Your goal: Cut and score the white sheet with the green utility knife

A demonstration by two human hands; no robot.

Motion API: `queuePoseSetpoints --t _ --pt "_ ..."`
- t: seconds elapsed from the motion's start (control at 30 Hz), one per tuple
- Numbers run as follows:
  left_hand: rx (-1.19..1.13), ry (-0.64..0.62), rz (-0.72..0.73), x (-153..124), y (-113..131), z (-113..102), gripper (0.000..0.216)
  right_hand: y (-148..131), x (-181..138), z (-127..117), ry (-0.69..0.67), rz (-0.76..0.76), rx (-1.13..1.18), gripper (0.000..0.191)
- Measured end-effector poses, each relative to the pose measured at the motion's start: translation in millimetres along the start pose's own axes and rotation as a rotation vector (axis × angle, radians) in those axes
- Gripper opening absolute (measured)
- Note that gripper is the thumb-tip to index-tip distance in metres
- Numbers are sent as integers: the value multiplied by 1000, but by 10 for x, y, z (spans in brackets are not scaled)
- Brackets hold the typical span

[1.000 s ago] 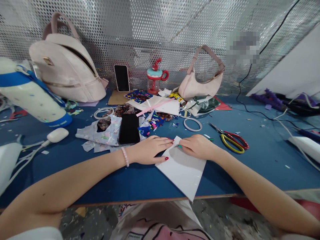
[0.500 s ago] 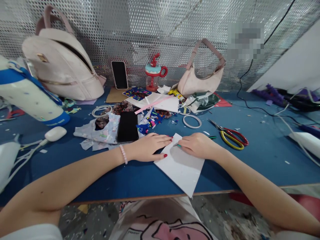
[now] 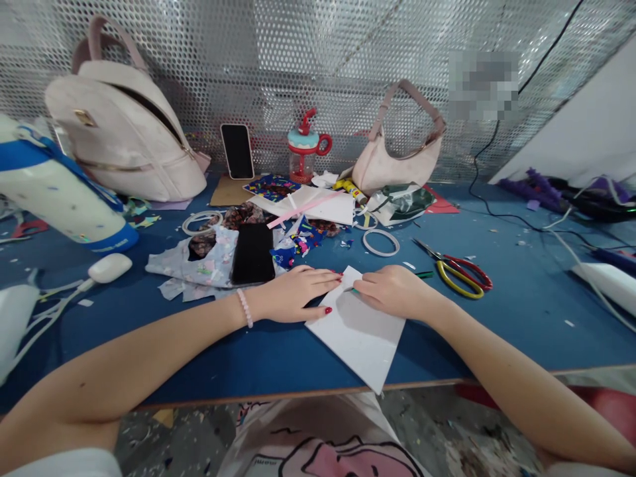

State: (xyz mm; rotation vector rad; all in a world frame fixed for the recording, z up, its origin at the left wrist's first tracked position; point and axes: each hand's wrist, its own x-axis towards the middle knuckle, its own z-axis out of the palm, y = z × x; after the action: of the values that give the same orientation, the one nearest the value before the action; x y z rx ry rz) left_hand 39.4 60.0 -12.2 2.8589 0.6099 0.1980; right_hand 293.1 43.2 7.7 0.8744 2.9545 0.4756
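A white sheet of paper (image 3: 360, 341) lies at an angle near the table's front edge, one corner reaching over it. My left hand (image 3: 295, 295) rests flat, fingers stretched to the right, with its fingertips on the paper's upper left edge. On the upper right part of the paper is my right hand (image 3: 390, 291), its fingers closed round a slim green tool (image 3: 424, 274). Only the tool's ends peep out on either side of the hand, so its kind is hidden.
Red-and-yellow-handled scissors (image 3: 462, 275) lie to the right, a tape roll (image 3: 380, 243) behind. A black phone (image 3: 253, 253) sits on fabric scraps (image 3: 193, 265). Further back are a backpack (image 3: 124, 132), a tumbler (image 3: 302, 156) and a handbag (image 3: 397, 156). A bottle (image 3: 59, 192) stands left.
The whole view has shifted very slightly. Both hands, the paper and the green tool keep practically the same places.
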Motion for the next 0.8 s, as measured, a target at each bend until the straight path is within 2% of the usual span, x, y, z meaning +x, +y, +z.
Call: queuePoseSetpoints --t 0.47,0.8 --pt "-14 10 1 -14 -2 1 55 -49 2 -33 -22 73 16 14" --pt "60 -50 -1 -3 30 -23 58 -48 -11 -37 -39 20 -48 13"
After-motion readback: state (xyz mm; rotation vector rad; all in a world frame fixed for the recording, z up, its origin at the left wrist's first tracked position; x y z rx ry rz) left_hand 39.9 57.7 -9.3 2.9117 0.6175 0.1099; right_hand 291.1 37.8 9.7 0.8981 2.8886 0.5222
